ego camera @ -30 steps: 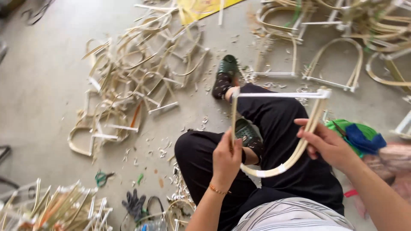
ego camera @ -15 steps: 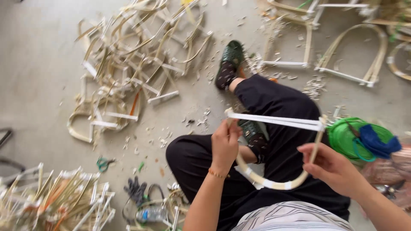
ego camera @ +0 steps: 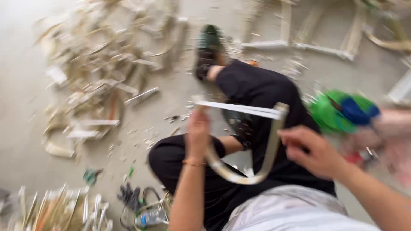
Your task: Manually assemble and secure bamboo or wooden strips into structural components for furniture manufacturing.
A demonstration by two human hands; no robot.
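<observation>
We see a person seated cross-legged on a grey concrete floor, working a D-shaped cane frame held over the lap. The left hand is closed around the frame's left curve, just below the corner where the flat white crossbar meets it. The right hand sits against the frame's right upright, fingers curled; through the motion blur we cannot tell whether it grips the cane or only rests beside it. The frame hangs tilted, its bowed end low toward the person's striped shirt. A green shoe points toward the far edge of the floor. A loose heap of cane offcuts spreads over the floor's left side, finished frames lie along the far right edge, and a green and blue bundle sits near the right knee.
</observation>
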